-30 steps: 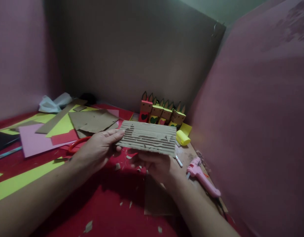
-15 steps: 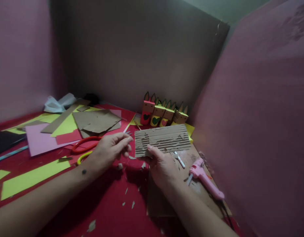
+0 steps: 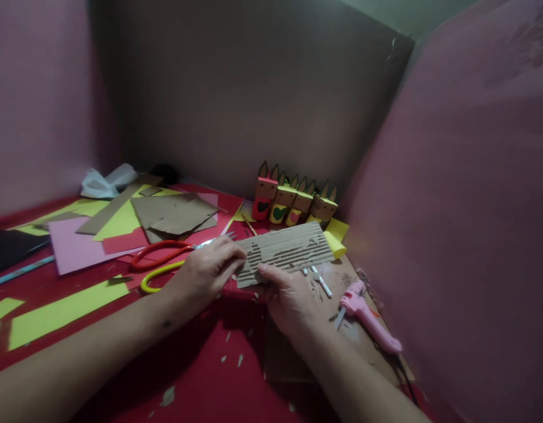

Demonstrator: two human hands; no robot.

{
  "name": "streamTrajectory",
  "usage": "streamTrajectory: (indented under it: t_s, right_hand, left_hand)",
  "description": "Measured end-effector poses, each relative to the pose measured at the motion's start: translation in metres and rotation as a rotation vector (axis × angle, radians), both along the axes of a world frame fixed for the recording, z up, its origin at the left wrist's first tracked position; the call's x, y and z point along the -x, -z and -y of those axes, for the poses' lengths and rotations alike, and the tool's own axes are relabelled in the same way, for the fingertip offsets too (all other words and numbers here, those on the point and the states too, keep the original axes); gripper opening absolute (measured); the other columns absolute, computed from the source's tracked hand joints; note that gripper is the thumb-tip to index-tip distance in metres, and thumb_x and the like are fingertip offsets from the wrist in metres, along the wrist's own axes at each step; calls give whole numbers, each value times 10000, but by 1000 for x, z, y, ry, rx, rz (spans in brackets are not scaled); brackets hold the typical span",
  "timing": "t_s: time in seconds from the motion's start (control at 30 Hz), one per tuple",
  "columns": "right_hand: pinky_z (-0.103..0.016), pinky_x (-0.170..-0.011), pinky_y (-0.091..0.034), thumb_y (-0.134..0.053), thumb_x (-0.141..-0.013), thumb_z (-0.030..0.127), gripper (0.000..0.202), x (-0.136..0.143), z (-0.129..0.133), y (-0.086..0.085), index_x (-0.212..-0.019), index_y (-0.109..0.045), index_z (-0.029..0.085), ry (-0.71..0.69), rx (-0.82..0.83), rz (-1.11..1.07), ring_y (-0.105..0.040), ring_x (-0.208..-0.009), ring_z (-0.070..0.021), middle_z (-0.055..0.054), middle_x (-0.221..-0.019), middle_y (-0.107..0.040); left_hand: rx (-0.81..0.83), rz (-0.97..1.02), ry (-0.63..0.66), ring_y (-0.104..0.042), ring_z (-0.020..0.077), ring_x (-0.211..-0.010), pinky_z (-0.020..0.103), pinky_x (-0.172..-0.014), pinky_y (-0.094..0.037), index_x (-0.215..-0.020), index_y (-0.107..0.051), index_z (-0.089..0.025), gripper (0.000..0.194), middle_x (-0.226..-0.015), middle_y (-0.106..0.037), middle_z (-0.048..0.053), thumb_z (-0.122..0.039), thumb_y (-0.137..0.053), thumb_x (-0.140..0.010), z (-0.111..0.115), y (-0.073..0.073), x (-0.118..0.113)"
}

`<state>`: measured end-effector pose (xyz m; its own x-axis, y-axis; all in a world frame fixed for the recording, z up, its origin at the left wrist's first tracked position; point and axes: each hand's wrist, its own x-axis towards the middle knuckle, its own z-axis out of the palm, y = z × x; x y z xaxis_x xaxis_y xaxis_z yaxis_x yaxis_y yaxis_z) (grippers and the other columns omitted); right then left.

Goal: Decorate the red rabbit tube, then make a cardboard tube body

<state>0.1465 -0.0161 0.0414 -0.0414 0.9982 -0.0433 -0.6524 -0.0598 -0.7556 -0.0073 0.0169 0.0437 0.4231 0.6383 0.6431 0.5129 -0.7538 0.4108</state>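
Pale torn scraps [image 3: 168, 396] dotted the near part of a red surface [image 3: 201, 370]. Above its middle, a corrugated cardboard piece [image 3: 295, 244] was held up in the air. Its long axis ran left to right on a gentle slant, the right end pointing away toward the far right corner; the ridges followed that length. The right hand [image 3: 291, 299] gripped the near edge, thumb on top, other fingers mostly hidden. The left hand [image 3: 213, 267] had its fingers drawn together at the left end; whether they pinched the cardboard could not be told. Near the right edge, a brown board [image 3: 289, 358] carried a pink glue gun [image 3: 371, 326]. Scissors [image 3: 188, 247] lay by the left hand, blades pointing right. Coloured paper [image 3: 73, 247] spread over the left side. Toward the far edge stood a row of figures [image 3: 285, 195] with pointed ears. Behind rose a grey wall [image 3: 236, 82] between pink walls [image 3: 465, 194].
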Motion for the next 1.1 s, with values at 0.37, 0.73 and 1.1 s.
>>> streamTrajectory:
  t_s: [0.37,0.73,1.1]
  right_hand:
    - [-253,-530,-572,-718,-578,94,237,-1,-2,4,-804,-677,151,30,0,10,-665,-623,-155,-8,-716,-729]
    - [-263,-490,-578,-740,-551,141,176,-5,1,3,-706,-657,147,60,25,136,-642,-592,-148,1,-702,-715]
    - [-237,-429,-523,-688,-622,191,65,-8,0,2,-641,-663,134,36,-16,302,-597,-452,-138,0,-517,-654]
  left_hand:
    - [83,110,19,-580,117,-667,231,-630,-448,-776,-647,-151,112,-719,-616,5,-185,-575,-855,-2,-5,2]
    - [-307,-299,67,-523,128,-621,236,-533,-384,-844,-609,-157,216,-778,-577,31,-93,-412,-902,-3,9,8]
    - [-125,-347,180,-540,122,-672,248,-582,-390,-906,-633,-175,245,-823,-603,21,-76,-409,-903,2,3,6]
